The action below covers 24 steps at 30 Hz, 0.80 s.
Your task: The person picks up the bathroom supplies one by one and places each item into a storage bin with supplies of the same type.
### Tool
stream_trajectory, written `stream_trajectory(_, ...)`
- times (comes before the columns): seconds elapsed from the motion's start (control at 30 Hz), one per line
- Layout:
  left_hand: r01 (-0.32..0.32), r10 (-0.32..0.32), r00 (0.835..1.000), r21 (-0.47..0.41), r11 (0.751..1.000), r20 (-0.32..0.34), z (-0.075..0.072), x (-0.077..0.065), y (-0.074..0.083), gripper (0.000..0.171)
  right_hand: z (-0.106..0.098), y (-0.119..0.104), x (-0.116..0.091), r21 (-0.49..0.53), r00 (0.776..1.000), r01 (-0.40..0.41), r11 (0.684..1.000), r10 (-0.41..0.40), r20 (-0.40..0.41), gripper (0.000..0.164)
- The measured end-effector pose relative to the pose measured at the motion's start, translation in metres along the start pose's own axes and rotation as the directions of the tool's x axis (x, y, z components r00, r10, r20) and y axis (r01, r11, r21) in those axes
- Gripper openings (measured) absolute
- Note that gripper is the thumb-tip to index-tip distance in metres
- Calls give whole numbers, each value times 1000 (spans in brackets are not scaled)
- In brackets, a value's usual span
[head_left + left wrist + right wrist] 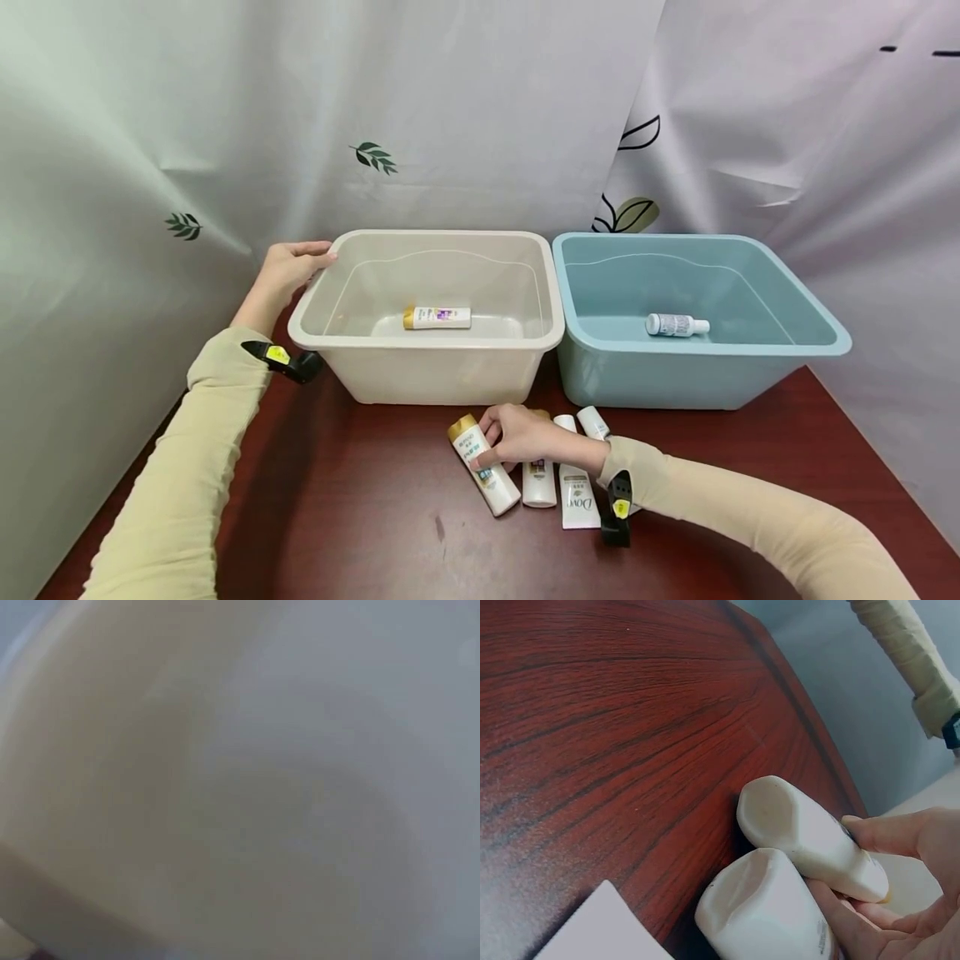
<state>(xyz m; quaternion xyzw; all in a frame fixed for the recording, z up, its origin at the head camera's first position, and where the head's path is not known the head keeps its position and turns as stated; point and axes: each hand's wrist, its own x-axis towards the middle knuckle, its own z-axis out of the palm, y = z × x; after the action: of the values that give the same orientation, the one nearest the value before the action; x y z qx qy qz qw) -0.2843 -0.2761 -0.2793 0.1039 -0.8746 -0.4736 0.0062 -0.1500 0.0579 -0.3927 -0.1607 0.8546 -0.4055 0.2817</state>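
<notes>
At the left end of the cream plastic bin (435,375), my left hand (292,265) grips the rim. In the left wrist view, the bin's pale wall (225,787) fills the frame, blurred. My right hand (517,433) pinches a white shampoo bottle with a gold cap (483,465) between thumb and fingers; the bottle lies slanted on the table. In the right wrist view, that bottle (810,832) touches a second white bottle (765,907) beside it. This second gold-capped bottle (538,487) is partly hidden by my right hand.
A white Dove tube (579,500) and another white bottle (593,422) lie under my right forearm. One gold-capped bottle (437,317) lies inside the cream bin. To its right, a blue bin (652,375) holds a small white bottle (677,325). A curtain (465,108) hangs behind.
</notes>
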Motion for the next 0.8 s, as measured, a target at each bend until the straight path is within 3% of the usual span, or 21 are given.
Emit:
stream_trajectory(0.43,14,-14,1000,-43,999,8,2,-1,-4,54,-3,-2,-5,79,1000,15,997,-16,11,38)
stream_trajectory(0.8,3,-3,1000,-46,999,3,1,-2,-2,54,-8,-8,-8,77,997,68,995,-70,30,37)
